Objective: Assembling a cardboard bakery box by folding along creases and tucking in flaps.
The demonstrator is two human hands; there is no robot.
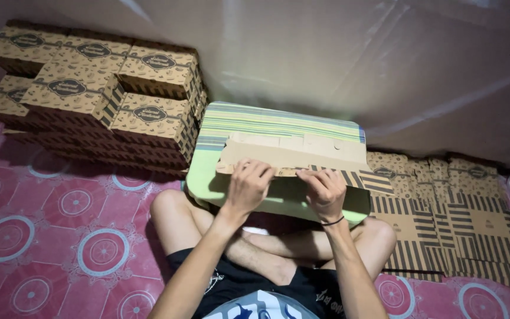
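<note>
A flat brown cardboard box blank [293, 155] with striped flaps lies across a small green striped lap table [278, 121] over my crossed legs. My left hand [248, 184] grips the near edge of the blank at its left part, fingers curled over the cardboard. My right hand [324, 190], with a black band on the wrist, pinches the near edge toward the right, beside a striped flap [364, 179]. Both hands hold the same blank.
Several folded brown patterned boxes [149, 121] are stacked at the left against the wall. A pile of flat unfolded blanks [450, 218] lies on the right. Pink mat with circle patterns [60, 230] covers the floor. A pale wall [355, 59] rises behind.
</note>
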